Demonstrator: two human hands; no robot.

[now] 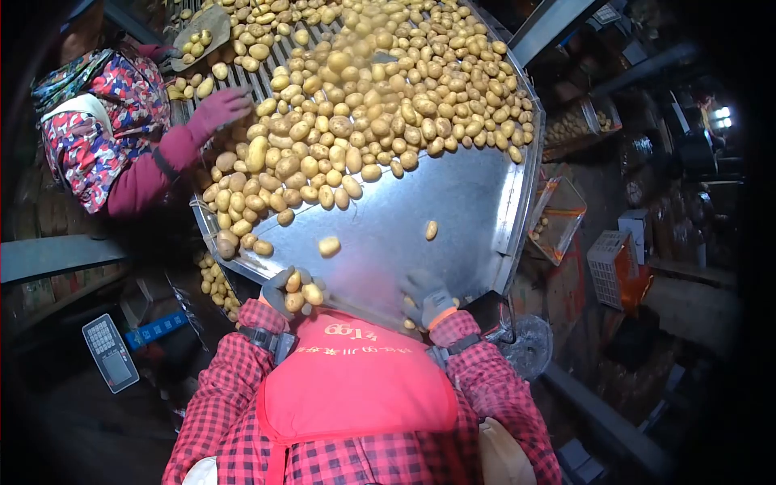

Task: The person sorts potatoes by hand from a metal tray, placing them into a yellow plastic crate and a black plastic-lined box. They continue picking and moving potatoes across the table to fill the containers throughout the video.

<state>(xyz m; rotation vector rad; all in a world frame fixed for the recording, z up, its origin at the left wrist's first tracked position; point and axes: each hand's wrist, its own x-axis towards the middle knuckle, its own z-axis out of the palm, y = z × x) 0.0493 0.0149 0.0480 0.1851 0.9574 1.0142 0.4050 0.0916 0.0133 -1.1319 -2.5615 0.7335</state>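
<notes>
Grey-gloved, my left hand is closed round a few potatoes at the lower edge of the metal chute. My right hand is at the same edge w/ fingers curled; can't tell if it holds sth. A co-worker's pink glove touches the potato pile at the chute's upper left.

You have a handful of small potatoes in your left hand, three or four pale yellow, smooth-skinned, roundish ones bunched close together at the near left edge of the metal chute, with a single loose potato lying just beyond them.
</notes>
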